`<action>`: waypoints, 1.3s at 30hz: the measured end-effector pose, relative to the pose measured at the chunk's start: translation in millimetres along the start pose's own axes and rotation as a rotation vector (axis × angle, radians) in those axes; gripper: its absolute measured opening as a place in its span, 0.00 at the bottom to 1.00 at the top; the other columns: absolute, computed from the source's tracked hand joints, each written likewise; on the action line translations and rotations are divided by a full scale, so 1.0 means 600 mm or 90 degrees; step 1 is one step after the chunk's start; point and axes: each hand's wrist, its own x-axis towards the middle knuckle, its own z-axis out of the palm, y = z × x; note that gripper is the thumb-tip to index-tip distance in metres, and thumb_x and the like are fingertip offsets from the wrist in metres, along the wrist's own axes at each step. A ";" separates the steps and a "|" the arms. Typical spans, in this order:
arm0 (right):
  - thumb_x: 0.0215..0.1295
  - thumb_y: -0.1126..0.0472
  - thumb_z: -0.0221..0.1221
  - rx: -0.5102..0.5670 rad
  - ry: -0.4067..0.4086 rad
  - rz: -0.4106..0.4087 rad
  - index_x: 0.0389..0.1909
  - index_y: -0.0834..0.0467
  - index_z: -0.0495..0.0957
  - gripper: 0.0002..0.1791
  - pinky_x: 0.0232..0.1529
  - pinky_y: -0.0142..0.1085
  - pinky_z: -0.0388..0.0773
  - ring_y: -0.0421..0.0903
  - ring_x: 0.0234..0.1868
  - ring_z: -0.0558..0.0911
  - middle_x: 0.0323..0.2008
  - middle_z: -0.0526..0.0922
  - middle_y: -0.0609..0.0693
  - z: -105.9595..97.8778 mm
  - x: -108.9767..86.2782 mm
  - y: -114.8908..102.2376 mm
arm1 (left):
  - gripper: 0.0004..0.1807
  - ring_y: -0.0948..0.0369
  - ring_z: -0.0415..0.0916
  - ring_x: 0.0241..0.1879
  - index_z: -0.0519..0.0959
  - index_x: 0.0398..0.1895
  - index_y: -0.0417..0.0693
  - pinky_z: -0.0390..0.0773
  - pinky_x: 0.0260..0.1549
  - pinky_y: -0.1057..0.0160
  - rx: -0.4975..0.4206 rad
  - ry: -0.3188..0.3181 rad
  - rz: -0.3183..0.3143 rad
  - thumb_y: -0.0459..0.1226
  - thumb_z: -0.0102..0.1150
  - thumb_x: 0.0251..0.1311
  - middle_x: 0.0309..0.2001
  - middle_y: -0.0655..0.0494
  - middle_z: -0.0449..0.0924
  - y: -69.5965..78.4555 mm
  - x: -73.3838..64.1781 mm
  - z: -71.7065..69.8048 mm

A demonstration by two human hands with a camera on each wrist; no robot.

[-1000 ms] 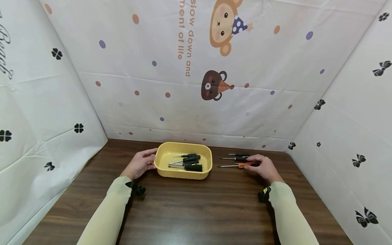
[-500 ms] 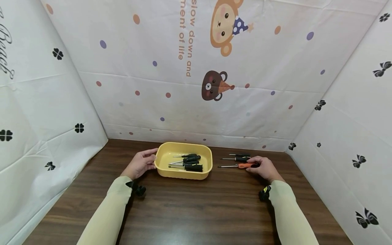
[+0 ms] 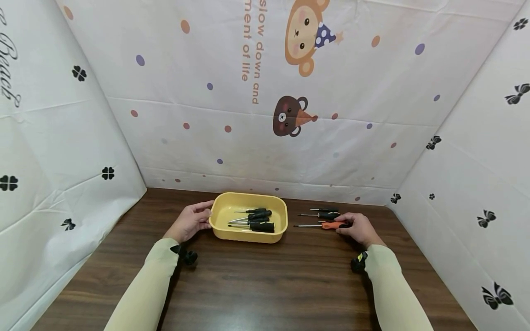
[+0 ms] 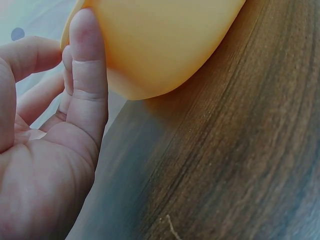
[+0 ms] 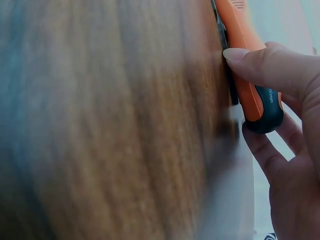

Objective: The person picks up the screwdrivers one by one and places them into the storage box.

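Several screwdrivers with black handles (image 3: 262, 226) lie inside a yellow tub (image 3: 248, 236) on the table. At the tub's left end my left hand (image 3: 190, 222) touches the outer wall and rim with fairly straight fingers (image 4: 89, 75). To the right of the tub, my right hand (image 3: 358, 226) pinches the orange and black handle of a screwdriver (image 3: 330, 225) between thumb and fingers. Its shaft points left, toward the tub. Just behind it lie black-handled screwdrivers (image 3: 328, 215). A dark piece (image 5: 232, 87) shows beside the orange handle in the right wrist view; its kind is unclear.
The dark wood table (image 3: 265, 280) ends at a printed white cloth backdrop (image 3: 248, 151) close behind the tub. More white cloth (image 3: 468, 220) stands along the right and left sides.
My right hand has shifted slightly to the right along the orange screwdriver's handle, uncovering more of it. The screwdriver itself barely moves. My left hand and the tub stay in place.
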 end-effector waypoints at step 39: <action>0.55 0.43 0.75 0.105 0.070 0.043 0.54 0.51 0.88 0.27 0.39 0.29 0.77 0.46 0.42 0.78 0.55 0.86 0.56 -0.015 -0.053 -0.017 | 0.32 0.64 0.83 0.30 0.59 0.79 0.40 0.87 0.35 0.66 -0.008 -0.005 -0.007 0.32 0.53 0.74 0.40 0.53 0.83 0.003 -0.002 -0.001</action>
